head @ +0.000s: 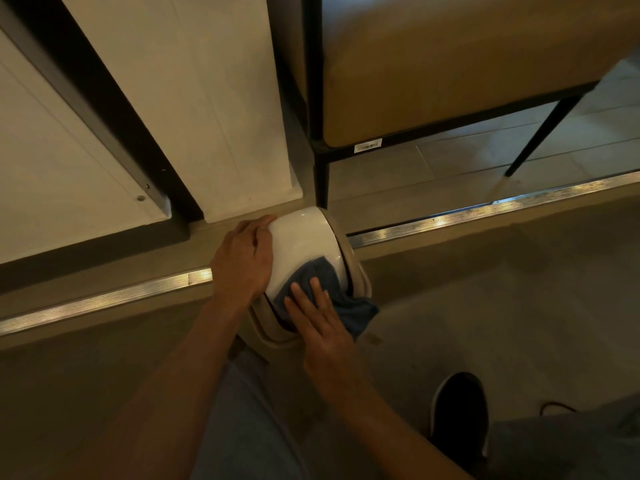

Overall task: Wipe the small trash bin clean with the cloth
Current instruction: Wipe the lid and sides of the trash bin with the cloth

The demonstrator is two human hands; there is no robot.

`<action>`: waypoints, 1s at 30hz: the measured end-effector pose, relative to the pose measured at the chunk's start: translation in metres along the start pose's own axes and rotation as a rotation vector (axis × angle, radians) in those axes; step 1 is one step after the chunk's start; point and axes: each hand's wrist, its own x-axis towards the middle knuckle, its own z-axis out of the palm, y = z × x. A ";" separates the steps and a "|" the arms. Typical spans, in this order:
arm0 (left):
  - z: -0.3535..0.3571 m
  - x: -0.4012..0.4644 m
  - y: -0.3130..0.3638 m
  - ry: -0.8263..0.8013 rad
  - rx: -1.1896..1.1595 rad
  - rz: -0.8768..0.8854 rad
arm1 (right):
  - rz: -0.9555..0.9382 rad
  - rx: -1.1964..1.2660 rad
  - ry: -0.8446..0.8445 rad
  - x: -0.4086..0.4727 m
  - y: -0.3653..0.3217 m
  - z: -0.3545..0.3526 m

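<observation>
A small white trash bin [301,240] lies tilted on its side at the middle of the head view, its beige lid rim [360,271] facing right and down. My left hand [242,258] grips the bin's bottom end and holds it steady. A dark blue cloth [329,275] is spread over the bin's side near the rim, with a loose corner hanging down to the right. My right hand [325,327] lies flat on the cloth, fingers spread, and presses it against the bin.
A metal floor strip [450,220] runs across behind the bin. A tan upholstered bench on black legs [450,81] stands behind on the right, a white door with a dark frame [138,116] on the left. My dark shoe [457,410] rests at lower right.
</observation>
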 end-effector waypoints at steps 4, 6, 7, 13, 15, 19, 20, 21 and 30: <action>0.000 0.001 0.000 -0.005 -0.018 0.007 | 0.025 0.002 -0.020 0.006 -0.001 -0.003; 0.001 0.000 0.001 -0.006 -0.030 0.008 | 0.002 -0.007 -0.012 0.026 0.005 -0.003; 0.001 -0.001 0.002 -0.004 -0.049 0.016 | -0.002 -0.008 -0.018 0.039 0.008 -0.004; 0.001 0.002 -0.001 0.009 -0.117 0.018 | 0.235 0.018 -0.153 0.138 0.019 -0.019; 0.001 0.000 0.002 0.015 -0.117 0.010 | 0.252 0.023 -0.148 0.146 0.016 -0.022; 0.000 -0.003 0.004 0.024 -0.109 0.018 | 0.034 -0.042 -0.168 0.116 0.020 -0.022; 0.000 -0.002 0.003 0.017 -0.102 0.022 | 0.012 -0.039 -0.167 0.111 0.027 -0.023; 0.001 -0.001 0.002 0.008 -0.097 0.020 | 0.019 -0.032 -0.162 0.111 0.033 -0.025; -0.001 0.000 0.002 -0.019 -0.021 0.017 | 0.588 0.335 -0.323 0.176 0.054 -0.050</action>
